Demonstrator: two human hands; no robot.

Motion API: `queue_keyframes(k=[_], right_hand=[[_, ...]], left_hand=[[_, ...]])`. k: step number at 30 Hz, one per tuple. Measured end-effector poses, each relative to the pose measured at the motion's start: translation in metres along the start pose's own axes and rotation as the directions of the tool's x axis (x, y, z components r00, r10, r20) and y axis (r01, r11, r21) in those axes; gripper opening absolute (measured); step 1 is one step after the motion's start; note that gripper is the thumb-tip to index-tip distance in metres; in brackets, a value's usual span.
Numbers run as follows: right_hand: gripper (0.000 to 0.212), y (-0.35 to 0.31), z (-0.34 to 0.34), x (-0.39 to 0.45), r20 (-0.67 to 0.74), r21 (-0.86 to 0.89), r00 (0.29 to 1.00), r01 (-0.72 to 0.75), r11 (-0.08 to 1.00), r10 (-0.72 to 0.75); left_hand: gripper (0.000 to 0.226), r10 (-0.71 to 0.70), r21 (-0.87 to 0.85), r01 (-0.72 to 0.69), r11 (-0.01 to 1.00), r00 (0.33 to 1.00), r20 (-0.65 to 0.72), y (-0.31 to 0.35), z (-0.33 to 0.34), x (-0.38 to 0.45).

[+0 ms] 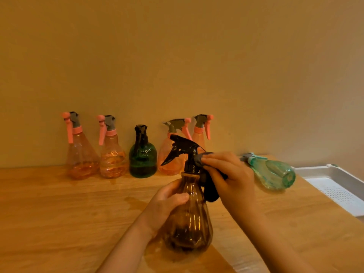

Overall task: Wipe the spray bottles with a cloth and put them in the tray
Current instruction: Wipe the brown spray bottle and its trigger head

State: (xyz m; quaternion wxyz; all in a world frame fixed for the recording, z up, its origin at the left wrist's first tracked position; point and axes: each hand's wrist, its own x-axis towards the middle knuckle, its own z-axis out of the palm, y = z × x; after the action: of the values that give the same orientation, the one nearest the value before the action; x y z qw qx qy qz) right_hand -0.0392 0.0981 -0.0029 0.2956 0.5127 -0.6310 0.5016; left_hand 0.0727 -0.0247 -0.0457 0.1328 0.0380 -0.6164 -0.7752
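Left hand (167, 201) grips brown bottle (189, 219); right hand (230, 174) pinches cloth (209, 191).

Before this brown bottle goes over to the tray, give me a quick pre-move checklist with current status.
1. Left hand holds the brown bottle by its shoulder: ok.
2. Right hand presses the dark cloth against the black sprayer head: ok.
3. Bottle fully wiped: cannot tell.
4. White tray has bare floor in view: ok.
5. Path to tray clear: not ok; the teal bottle lies on its side between.
6. Wooden table dry: not ok; a wet patch shows beside the left hand.
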Motion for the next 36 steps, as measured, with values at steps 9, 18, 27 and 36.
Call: queue_keyframes(k=[9,18,27,36], right_hand=[[0.018,0.0,0.017,-0.015,-0.093,-0.034,0.995,0.032,0.999,-0.035],[0.018,0.009,0.007,-0.021,-0.122,-0.029,0.993,-0.012,0.999,0.009],[0.02,0.012,0.012,-0.022,-0.082,0.018,0.995,-0.06,0.998,0.061],[0.02,0.012,0.015,-0.019,-0.063,-0.026,0.998,-0.019,0.999,0.017]], left_hand=[[0.051,0.053,0.117,-0.053,0.992,0.999,-0.005,0.0,0.002,-0.003],[0.062,0.052,0.296,-0.042,0.954,0.998,-0.028,-0.002,0.0,0.0],[0.059,0.041,0.235,-0.032,0.971,0.999,-0.036,0.001,-0.011,0.0],[0.069,0.052,0.346,-0.022,0.938,0.996,-0.078,0.0,-0.004,-0.003]])
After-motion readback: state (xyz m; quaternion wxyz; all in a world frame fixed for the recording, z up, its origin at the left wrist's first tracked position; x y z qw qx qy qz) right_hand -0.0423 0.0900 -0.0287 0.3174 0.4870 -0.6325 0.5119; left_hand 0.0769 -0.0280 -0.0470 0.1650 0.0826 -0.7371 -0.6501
